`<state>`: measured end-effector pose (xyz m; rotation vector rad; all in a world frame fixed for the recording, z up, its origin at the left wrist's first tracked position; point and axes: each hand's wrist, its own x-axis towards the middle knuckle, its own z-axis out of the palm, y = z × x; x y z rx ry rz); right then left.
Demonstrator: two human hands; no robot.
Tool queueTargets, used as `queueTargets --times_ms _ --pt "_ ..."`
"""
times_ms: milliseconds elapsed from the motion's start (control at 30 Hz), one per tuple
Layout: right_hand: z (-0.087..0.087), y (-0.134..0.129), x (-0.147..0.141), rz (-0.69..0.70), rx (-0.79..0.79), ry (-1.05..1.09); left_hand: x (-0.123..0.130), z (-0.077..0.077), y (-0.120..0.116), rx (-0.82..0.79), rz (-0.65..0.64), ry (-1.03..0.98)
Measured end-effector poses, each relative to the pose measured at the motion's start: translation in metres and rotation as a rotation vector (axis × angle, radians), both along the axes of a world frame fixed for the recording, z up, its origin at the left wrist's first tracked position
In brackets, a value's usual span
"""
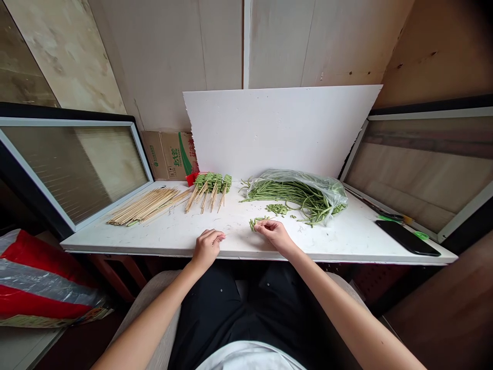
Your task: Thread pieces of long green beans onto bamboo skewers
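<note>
My right hand (275,234) is closed at the fingertips on a few short cut pieces of green bean (253,223) just above the white tabletop. To its left, my left hand (208,246) is curled at the table's front edge with its fingers together; whatever may be inside them is hidden. Behind my right hand lies a small heap of cut bean pieces (277,208). Long green beans (283,191) spill from a clear plastic bag (331,187). Further left, several skewers threaded with bean pieces (213,181) rest beside a bundle of bare bamboo skewers (142,205).
A white board (281,128) stands upright along the back of the table (169,239). A cardboard box (167,154) is at the back left. On the right lies a black phone (407,237). Framed glass panels (80,164) flank both sides.
</note>
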<state>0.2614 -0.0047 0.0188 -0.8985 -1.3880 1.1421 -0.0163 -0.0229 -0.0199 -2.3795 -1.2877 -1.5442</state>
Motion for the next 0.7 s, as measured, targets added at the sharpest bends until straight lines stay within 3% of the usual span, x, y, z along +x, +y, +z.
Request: queueTargets --times_ms 267,533,700 --pt "0.0 -0.001 -0.002 -0.003 -0.006 0.006 0.002 0.003 -0.002 -0.005 0.008 0.001" --pt "0.02 0.001 0.025 -0.067 -0.007 -0.174 0.001 0.0 0.0 -0.068 0.049 -0.066" --pt "0.016 0.002 0.019 -0.02 0.075 -0.293 0.001 0.0 -0.002 -0.046 0.057 -0.039"
